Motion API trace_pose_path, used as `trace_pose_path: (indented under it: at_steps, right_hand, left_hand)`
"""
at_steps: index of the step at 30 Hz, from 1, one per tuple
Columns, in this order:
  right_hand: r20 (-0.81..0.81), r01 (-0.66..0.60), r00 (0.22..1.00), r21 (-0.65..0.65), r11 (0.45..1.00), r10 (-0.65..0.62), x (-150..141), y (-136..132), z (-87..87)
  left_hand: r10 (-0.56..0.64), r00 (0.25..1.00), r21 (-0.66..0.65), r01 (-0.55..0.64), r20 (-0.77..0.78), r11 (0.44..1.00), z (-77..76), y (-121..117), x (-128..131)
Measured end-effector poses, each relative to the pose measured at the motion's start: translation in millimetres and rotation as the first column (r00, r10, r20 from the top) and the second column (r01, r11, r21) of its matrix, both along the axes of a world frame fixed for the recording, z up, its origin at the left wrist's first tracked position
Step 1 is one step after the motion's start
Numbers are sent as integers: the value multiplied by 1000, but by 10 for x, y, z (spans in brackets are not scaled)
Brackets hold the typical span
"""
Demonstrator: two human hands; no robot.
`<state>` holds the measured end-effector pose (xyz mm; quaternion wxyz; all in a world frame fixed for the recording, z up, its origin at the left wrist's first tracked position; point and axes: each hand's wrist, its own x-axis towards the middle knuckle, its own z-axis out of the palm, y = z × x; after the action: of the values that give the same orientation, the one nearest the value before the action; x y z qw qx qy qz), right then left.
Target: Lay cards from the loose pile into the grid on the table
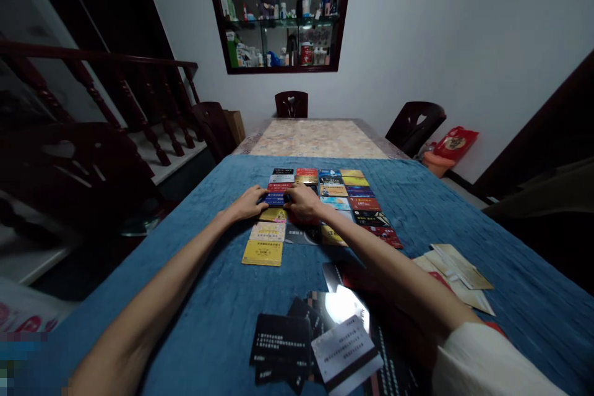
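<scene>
My left hand [252, 201] has its fingers bent at the left edge of a blue plastic card [275, 199]. From the other side, my right hand [302, 203] grips the right edge of this card, its fingers curled. The card lies in the left column of a grid of colourful cards on the blue tablecloth. Just above it is a red card [278, 187]; below it come a gold card [273, 215], a pale card [268, 231] and a yellow card [262, 253]. My right hand and forearm hide some cards in the neighbouring columns.
Loose black cards [281, 340] and a silver card [347, 352] are heaped near the front edge. Beige paper sleeves [457, 269] lie to the right. Beyond the blue cloth [195, 297] stretches a patterned tabletop [320, 137], with dark chairs [291, 104] around it.
</scene>
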<state>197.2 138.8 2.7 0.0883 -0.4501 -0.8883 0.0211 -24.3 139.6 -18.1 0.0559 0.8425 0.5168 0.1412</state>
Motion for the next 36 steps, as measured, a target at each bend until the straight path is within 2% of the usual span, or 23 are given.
trace_pose_path:
  at_steps: [23,26,31,36]
  right_hand:
    - [86,11,996,18,1000,-12,-2,-71,45]
    - [82,9,997,33,999,-11,62,-98,60]
    - [81,1,997,58,998,-5,258,-198,99]
    - [66,-8,998,85,996,3,523,-373,133]
  left_hand:
    - [15,1000,10,-14,-6,1000,11,-5,22]
    - [18,1000,35,-18,5,999,9,-39,21]
    - [13,998,148,-22,63,989,3,-107,50]
    - [-15,992,242,-15,123,970,5,-223,214]
